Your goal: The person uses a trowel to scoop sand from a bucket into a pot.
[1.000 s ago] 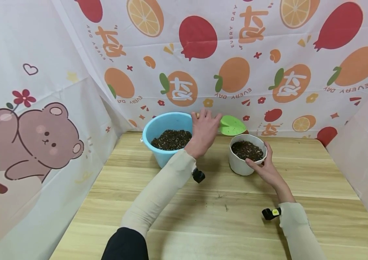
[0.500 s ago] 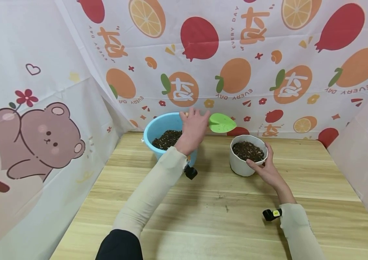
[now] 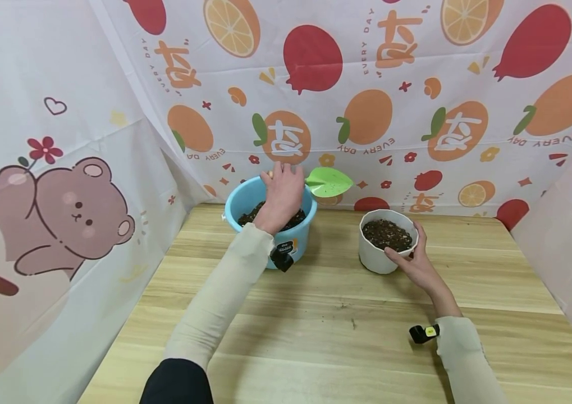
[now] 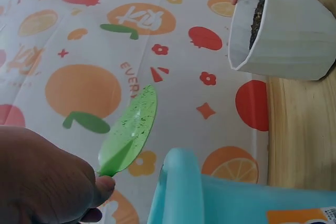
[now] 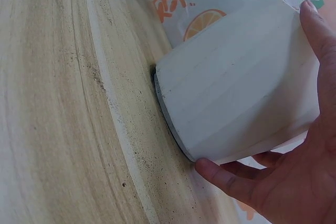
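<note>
My left hand grips a small garden trowel by its handle, above the light-blue bucket. Bits of soil speckle the bright green blade of the trowel, which points right, past the bucket's rim. Dark potting soil lies in the bucket, partly hidden by my hand. On the table, my right hand holds the white flowerpot at its right side, thumb near the front rim. Soil fills most of this pot. In the right wrist view, the fingers spread around the pot wall.
A wooden table carries both containers near its back edge. Behind it hangs a fruit-printed cloth, with a bear-printed cloth at left. A few soil crumbs lie on the table front of the pot.
My left hand has moved left with the trowel, from between the two containers to over the bucket. The right hand stays at the flowerpot.
</note>
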